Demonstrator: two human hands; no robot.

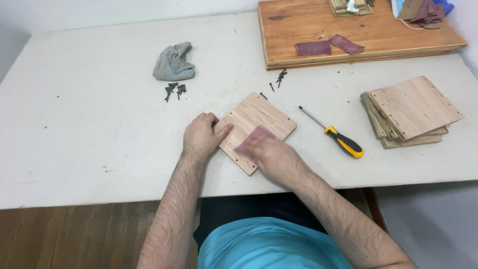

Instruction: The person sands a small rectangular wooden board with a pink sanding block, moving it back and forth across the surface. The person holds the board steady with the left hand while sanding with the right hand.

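Table (74, 124): white, flat work surface bearing everything below.
Large board (348, 27): far right, carrying loose sheets of reddish abrasive paper.
Panel stack (413, 107): square wooden panels, well apart to the right.
Wooden panel (269, 119): flat near the table's front edge, turned cornerwise; judged stiff, light, liable to slide, best pinned at an edge or corner.
Left hand (201, 137): fingers curled at the panel's left corner, thumb pressed on top.
Right hand (271, 152): blurred, flat on reddish sandpaper (255, 137) atop the panel; pressing rather than pinching.
Screwdriver (334, 134): just beside the panel, untouched.
Screws (174, 89): scattered near a grey cloth (173, 62).
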